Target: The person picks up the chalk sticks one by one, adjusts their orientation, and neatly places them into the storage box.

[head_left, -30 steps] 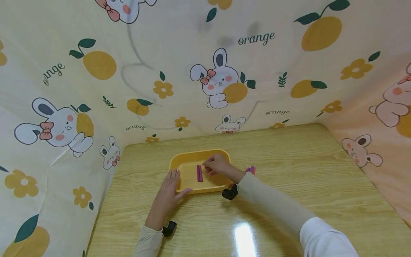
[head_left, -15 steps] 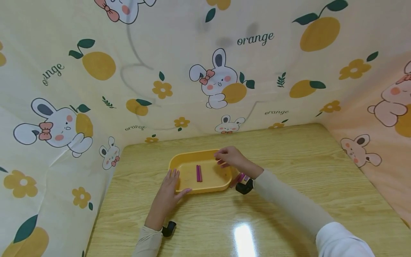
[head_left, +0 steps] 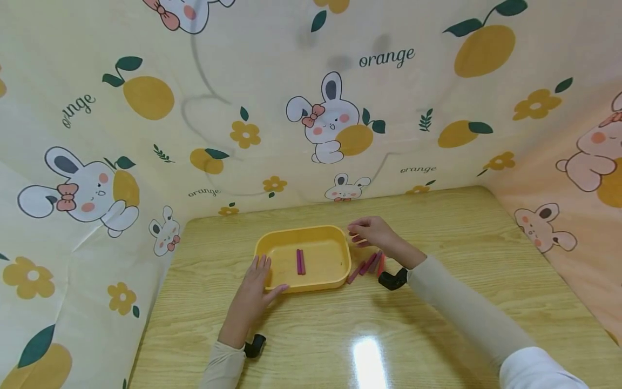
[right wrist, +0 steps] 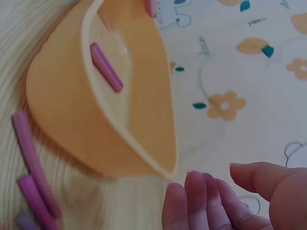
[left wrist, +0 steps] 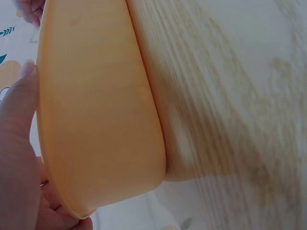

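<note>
right hand [head_left: 376, 233] just left tray [head_left: 323, 262], now off its right end, empty, fingers loosely bent | left hand [head_left: 254, 281] resting on tray's near-left corner, fingers spread | tray toward tabletop's [head_left: 437, 232] far edge; two sticks [head_left: 298, 262] inside, loose sticks [head_left: 368, 263] just right of it | pair seems settled, right hand free

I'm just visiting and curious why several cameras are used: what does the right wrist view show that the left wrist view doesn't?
Only the right wrist view shows sticks in the tray and sticks on the table. Only the left wrist view shows the left thumb. Both share the tray, table, printed cloth and parts of the left hand and right hand.
</note>
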A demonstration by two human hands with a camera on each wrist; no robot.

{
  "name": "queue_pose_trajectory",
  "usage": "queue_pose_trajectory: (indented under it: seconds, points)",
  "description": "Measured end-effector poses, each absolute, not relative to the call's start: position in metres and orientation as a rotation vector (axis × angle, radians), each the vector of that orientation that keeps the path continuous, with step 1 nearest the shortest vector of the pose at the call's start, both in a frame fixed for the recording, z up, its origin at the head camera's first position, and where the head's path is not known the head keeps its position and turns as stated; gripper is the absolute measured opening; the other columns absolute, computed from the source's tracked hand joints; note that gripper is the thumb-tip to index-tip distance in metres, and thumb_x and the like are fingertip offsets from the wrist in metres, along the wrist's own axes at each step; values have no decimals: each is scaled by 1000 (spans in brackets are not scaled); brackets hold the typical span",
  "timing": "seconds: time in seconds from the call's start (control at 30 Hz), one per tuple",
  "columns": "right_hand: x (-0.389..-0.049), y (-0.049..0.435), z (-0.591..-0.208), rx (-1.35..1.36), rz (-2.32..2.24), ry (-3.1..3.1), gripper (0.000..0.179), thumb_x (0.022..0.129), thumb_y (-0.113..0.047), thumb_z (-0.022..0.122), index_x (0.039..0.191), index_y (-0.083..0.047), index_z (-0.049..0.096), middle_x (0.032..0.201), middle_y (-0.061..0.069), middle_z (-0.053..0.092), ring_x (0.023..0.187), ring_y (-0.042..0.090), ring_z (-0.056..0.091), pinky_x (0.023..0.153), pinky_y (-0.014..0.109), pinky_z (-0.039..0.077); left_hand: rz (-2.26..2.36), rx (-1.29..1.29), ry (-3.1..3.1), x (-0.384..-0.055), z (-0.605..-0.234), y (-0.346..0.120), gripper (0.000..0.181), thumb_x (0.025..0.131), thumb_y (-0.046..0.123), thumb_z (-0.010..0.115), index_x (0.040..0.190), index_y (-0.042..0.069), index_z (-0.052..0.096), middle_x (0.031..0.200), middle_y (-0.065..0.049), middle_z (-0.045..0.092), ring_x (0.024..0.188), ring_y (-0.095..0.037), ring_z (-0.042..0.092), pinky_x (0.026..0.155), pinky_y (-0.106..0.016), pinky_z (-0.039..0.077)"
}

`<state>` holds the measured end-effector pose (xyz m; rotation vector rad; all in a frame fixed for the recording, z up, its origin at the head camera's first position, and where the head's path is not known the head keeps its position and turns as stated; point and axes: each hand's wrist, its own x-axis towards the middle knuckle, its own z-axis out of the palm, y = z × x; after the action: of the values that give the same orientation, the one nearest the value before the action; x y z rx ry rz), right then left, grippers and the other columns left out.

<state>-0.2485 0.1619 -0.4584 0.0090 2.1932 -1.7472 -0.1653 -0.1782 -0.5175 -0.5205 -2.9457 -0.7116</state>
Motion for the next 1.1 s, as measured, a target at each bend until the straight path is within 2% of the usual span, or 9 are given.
queue_pose_trajectory:
  seconds: [0.2, 0.4, 0.63, 0.9, 1.1]
  points:
    - [-244, 185, -458, -13, -1696, 2240, 38, 98, -21, 49, 122, 8, 53, 108, 18, 60, 100, 36, 59, 82, 41, 51, -702, -526, -2951, -166, -516, -178, 90, 84, 65, 49, 146, 3, 27, 150, -15, 22, 140, -28, 9, 109, -48, 17]
    - [-237, 203, -460, -16, -1648, 2284, 38, 99, -21, 46, 122, 9, 52, 107, 15, 60, 105, 40, 53, 89, 49, 46, -704, -540, -2942, -166, -515, -178, 90, 84, 64, 51, 145, 1, 28, 149, -16, 23, 140, -29, 10, 110, -47, 16]
    - [-228, 220, -468, 24, -1589, 2329, 42, 99, -26, 47, 123, 8, 52, 117, 23, 55, 106, 39, 53, 90, 50, 44, -724, -541, -2944, -165, -515, -179, 90, 84, 62, 53, 145, 1, 28, 149, -17, 24, 140, -30, 10, 110, -47, 16]
    - [-219, 235, -482, 67, -1590, 2341, 47, 97, -28, 49, 124, 10, 50, 119, 28, 52, 103, 39, 54, 86, 46, 47, -720, -543, -2943, -166, -517, -179, 91, 83, 64, 51, 145, 0, 28, 149, -17, 24, 140, -29, 9, 110, -48, 16]
    - [-211, 241, -494, 93, -1566, 2369, 44, 96, -27, 53, 118, 11, 52, 106, 24, 58, 91, 30, 57, 79, 41, 51, -717, -542, -2949, -165, -516, -178, 91, 83, 64, 50, 145, 1, 28, 150, -16, 23, 140, -29, 8, 110, -47, 15]
